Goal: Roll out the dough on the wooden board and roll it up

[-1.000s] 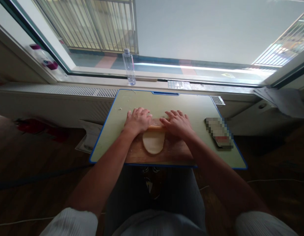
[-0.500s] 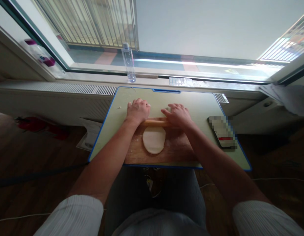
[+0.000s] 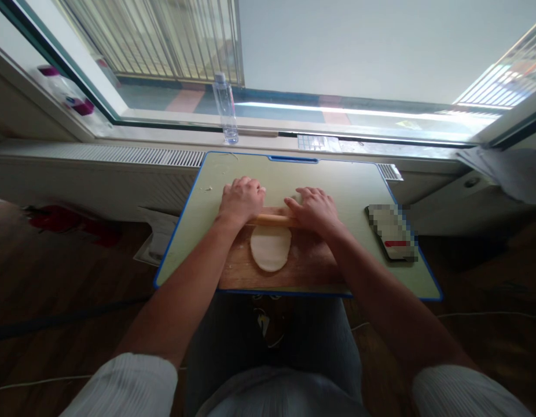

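Note:
A wooden rolling pin [image 3: 274, 220] lies crosswise over the far edge of a flat round of pale dough [image 3: 271, 249]. The dough rests on a brown wooden board [image 3: 311, 266]. My left hand [image 3: 242, 197] bears down on the pin's left end with its fingers curled over the far side. On the right end is my right hand [image 3: 315, 208], palm over the pin, its thumb pointing inward and its fingers reaching forward. Both hands hide the ends of the pin.
Beneath the board is a pale green folding table [image 3: 350, 179] with a blue rim. A phone [image 3: 392, 231], partly pixelated, lies at its right side. A clear bottle [image 3: 226, 110] stands on the windowsill behind. Dough scraps [image 3: 208, 188] dot the table's left side.
The rolling pin has come slightly toward me, onto the far edge of the dough. My right hand has shifted a little nearer with it. Both hands stay on the pin.

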Motion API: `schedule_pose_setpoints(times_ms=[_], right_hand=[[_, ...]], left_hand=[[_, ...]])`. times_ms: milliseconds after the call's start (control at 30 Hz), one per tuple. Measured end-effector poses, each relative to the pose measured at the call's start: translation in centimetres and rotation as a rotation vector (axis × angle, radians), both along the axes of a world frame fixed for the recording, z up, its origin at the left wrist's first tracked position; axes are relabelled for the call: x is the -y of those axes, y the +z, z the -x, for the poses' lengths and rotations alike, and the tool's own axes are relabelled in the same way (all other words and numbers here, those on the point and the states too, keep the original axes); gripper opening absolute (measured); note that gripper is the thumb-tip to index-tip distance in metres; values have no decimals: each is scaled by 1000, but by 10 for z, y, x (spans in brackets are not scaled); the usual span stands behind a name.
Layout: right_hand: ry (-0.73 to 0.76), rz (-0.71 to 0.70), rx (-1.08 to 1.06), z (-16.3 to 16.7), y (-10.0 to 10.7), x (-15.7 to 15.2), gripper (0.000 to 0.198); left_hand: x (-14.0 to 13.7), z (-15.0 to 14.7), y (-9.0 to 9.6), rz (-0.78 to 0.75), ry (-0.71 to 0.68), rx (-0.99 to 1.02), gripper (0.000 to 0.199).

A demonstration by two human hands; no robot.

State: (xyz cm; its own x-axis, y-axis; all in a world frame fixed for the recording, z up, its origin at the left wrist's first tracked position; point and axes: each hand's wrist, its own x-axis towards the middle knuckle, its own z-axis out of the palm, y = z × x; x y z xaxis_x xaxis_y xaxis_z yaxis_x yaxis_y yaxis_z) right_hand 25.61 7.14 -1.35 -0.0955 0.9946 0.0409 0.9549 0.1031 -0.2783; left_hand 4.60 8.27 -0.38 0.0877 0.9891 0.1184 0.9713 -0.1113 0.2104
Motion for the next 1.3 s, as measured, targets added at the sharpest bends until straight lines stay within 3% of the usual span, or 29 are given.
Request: schedule_pose_setpoints(times_ms=[867, 1100, 1300], right_hand=[[35, -116, 167, 10, 6, 98, 60], [31, -105, 163, 11, 3, 115, 64], [33, -139, 135, 10, -4, 129, 62]], left_hand=[[78, 5, -10, -120, -52, 22, 39], [101, 6, -17, -204, -69, 37, 45], [115, 7, -16, -186, -78, 38, 48]])
